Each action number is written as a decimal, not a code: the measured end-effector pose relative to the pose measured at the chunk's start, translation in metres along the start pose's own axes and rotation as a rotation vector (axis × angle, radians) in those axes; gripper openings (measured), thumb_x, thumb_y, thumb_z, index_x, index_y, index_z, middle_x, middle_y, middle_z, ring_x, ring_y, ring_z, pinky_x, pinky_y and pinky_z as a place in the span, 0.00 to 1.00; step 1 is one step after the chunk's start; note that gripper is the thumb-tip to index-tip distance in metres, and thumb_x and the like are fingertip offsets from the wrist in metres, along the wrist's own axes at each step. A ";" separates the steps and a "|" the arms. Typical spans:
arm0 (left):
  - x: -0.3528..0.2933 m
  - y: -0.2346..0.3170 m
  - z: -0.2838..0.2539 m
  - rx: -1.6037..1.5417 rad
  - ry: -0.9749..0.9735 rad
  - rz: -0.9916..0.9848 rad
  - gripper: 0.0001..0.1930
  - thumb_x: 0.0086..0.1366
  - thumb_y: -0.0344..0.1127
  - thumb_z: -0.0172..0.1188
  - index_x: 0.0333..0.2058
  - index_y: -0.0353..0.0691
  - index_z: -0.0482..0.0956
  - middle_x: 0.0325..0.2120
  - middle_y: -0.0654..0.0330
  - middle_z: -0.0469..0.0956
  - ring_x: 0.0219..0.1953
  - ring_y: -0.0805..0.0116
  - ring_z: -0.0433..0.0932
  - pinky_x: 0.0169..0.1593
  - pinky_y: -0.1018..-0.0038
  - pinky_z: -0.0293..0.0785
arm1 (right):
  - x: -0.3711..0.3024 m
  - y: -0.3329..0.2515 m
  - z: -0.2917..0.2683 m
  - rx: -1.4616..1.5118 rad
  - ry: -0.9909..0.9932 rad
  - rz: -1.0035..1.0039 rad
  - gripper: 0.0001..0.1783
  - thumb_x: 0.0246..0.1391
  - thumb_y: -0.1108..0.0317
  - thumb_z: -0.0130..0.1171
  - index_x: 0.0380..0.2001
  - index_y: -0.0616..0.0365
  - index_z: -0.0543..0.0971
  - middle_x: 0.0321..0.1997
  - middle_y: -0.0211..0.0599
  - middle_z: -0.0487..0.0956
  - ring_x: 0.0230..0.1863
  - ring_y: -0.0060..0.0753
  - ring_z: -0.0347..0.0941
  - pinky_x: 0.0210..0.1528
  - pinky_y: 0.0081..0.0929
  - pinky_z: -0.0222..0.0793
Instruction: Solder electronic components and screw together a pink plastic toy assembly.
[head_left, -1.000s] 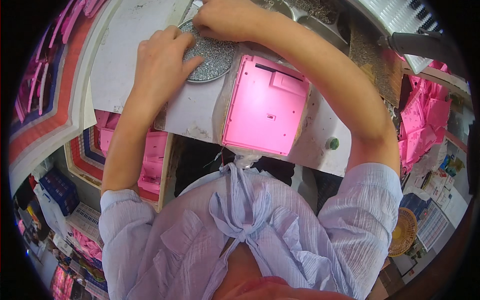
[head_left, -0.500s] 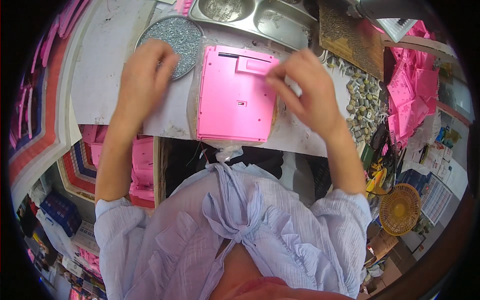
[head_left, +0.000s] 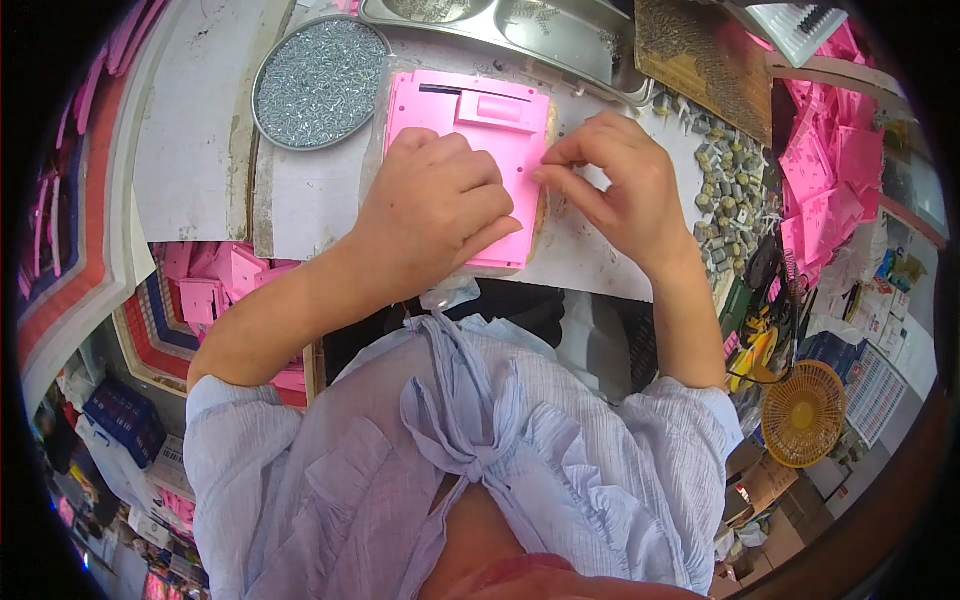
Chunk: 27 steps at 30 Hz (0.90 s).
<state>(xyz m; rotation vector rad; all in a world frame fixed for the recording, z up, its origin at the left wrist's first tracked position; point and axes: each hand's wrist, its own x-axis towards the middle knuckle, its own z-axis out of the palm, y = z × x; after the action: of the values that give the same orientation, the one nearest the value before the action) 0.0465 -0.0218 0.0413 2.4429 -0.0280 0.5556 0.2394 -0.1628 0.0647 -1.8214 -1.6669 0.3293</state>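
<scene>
Extending lengthwise away from me, the pink panel [head_left: 512,150] lies under my curled left hand [head_left: 432,205]; my right hand [head_left: 625,185], fingertips nearly together, adjoins its right edge; grips indiscernible.

Between the pink panel [head_left: 510,150] and grey pieces [head_left: 707,203], a lane of white tabletop [head_left: 600,262] is offered (partly filled by the right hand [head_left: 620,190]); beyond, it is bounded by a metal tray [head_left: 500,46].
</scene>
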 end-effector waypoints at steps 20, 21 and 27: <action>-0.010 0.007 -0.014 -0.117 -0.013 -0.154 0.10 0.56 0.29 0.70 0.37 0.39 0.82 0.33 0.56 0.79 0.35 0.56 0.79 0.40 0.64 0.73 | -0.031 -0.032 0.011 0.315 0.328 -0.008 0.11 0.44 0.76 0.76 0.31 0.60 0.83 0.30 0.35 0.83 0.35 0.37 0.77 0.38 0.29 0.72; -0.008 0.006 -0.015 -0.098 -0.020 -0.127 0.10 0.56 0.29 0.70 0.37 0.39 0.82 0.32 0.56 0.79 0.36 0.56 0.78 0.40 0.64 0.73 | -0.033 -0.028 0.011 0.316 0.339 0.015 0.11 0.44 0.76 0.76 0.31 0.60 0.83 0.30 0.35 0.83 0.35 0.36 0.77 0.38 0.28 0.72; 0.000 -0.004 -0.010 -0.026 -0.023 -0.080 0.09 0.56 0.29 0.69 0.36 0.39 0.83 0.32 0.59 0.79 0.35 0.59 0.78 0.41 0.65 0.70 | -0.040 -0.022 0.023 0.332 0.372 0.090 0.09 0.45 0.76 0.75 0.31 0.59 0.84 0.30 0.34 0.82 0.34 0.34 0.76 0.38 0.28 0.71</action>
<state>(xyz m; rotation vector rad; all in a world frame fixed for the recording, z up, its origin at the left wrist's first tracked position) 0.0436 -0.0130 0.0463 2.4137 0.0521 0.4887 0.2019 -0.1949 0.0510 -1.5955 -1.2005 0.2669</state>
